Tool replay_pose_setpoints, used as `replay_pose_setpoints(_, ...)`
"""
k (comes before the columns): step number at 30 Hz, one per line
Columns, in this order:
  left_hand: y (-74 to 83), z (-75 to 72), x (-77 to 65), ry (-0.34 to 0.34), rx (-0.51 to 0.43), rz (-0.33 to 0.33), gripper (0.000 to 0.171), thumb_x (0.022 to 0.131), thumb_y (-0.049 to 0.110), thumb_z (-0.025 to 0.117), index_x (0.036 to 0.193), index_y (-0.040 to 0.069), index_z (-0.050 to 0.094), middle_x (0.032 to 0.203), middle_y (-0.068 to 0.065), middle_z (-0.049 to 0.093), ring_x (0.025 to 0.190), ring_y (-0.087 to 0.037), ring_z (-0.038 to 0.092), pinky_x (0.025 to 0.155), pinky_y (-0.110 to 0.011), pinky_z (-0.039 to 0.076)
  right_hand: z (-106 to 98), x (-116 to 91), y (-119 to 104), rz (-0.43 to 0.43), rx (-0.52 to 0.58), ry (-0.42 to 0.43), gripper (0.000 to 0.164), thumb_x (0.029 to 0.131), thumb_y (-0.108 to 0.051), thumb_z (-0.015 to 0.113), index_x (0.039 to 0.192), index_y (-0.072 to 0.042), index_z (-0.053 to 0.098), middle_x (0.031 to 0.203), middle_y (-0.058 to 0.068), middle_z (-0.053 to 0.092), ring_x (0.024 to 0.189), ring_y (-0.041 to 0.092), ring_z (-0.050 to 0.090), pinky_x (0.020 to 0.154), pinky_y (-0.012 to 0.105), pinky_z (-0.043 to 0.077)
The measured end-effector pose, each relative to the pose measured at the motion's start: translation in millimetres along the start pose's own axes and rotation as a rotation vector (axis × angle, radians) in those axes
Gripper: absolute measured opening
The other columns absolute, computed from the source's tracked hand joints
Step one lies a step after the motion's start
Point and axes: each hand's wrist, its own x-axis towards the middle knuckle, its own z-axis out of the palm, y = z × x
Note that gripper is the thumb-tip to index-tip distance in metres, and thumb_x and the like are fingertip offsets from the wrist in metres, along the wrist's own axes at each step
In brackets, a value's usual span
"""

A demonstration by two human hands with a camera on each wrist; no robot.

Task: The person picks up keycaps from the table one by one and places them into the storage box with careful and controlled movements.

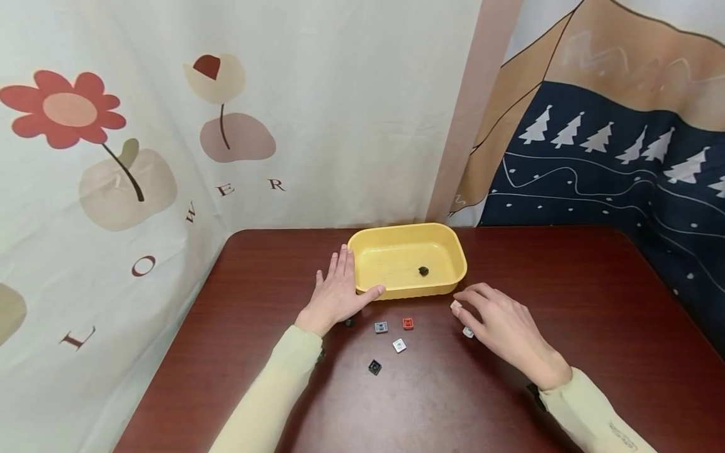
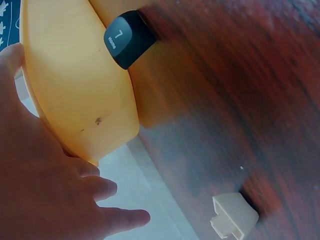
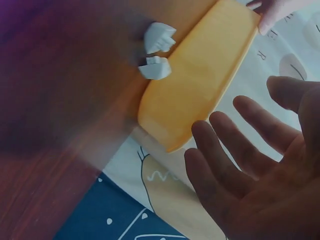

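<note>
My left hand (image 1: 334,296) rests against the left end of a yellow plastic tub (image 1: 408,292), fingers fairly straight, thumb at the near rim. Inside the tub lies a dark keycap (image 1: 423,271). My right hand (image 1: 504,321) hovers by the tub's near right corner, its fingers bent slightly and apart. Close to its fingertips are a white keycap (image 1: 455,305) and a light grey keycap (image 1: 468,332); the right wrist view shows space between fingers and keycaps. A black keycap (image 2: 127,40) marked "7 Home" and a beige keycap (image 2: 234,215) appear in the left wrist view.
In front of the tub lie a blue-grey keycap (image 1: 381,327), a red keycap (image 1: 408,323), another white keycap (image 1: 399,345) and another black keycap (image 1: 375,367). Everything stands on a dark red-brown table (image 1: 544,264). Printed curtains (image 1: 340,113) hang behind it.
</note>
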Motion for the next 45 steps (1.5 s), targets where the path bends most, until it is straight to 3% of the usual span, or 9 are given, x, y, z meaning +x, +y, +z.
replay_pose_setpoints(17,-0.3,1.1,-2.0,-0.01,-0.016,-0.006,0.12,0.09,0.085,0.044,0.165,0.001,0.004,0.173,-0.014,-0.002,0.159,-0.036,0.007,0.12,-0.067,0.017,4,-25,12,-0.156,-0.103,-0.136,0.029,0.087,-0.025,0.085,0.114,-0.018,0.078,0.114,-0.001,0.069,0.091,0.017,0.069,0.069,0.04,0.058)
replay_pose_setpoints(26,0.9,0.7,-0.9,-0.006,0.005,-0.012,0.12,0.089,0.086,0.043,0.165,0.002,0.005,0.173,-0.014,0.0,0.159,-0.035,0.009,0.119,-0.067,0.018,8,-29,19,-0.251,-0.136,-0.114,0.027,0.08,-0.013,0.089,0.105,-0.017,0.078,0.108,-0.005,0.068,0.084,0.016,0.068,0.06,0.034,0.054)
replay_pose_setpoints(34,-0.2,0.5,-1.4,-0.003,-0.007,-0.012,0.12,0.089,0.085,0.044,0.165,0.002,0.005,0.174,-0.015,0.002,0.159,-0.035,0.008,0.12,-0.067,0.017,13,-29,20,-0.266,-0.09,-0.11,0.031,0.077,-0.007,0.09,0.103,-0.016,0.076,0.101,-0.007,0.066,0.081,0.012,0.066,0.062,0.032,0.054)
replay_pose_setpoints(45,-0.5,1.2,-0.7,-0.014,-0.016,-0.015,0.121,0.088,0.086,0.043,0.165,0.002,0.003,0.174,-0.012,-0.002,0.159,-0.035,0.008,0.12,-0.066,0.017,19,-26,22,-0.279,-0.022,-0.076,0.028,0.074,-0.003,0.091,0.086,-0.017,0.07,0.086,-0.01,0.058,0.067,0.005,0.059,0.058,0.027,0.051)
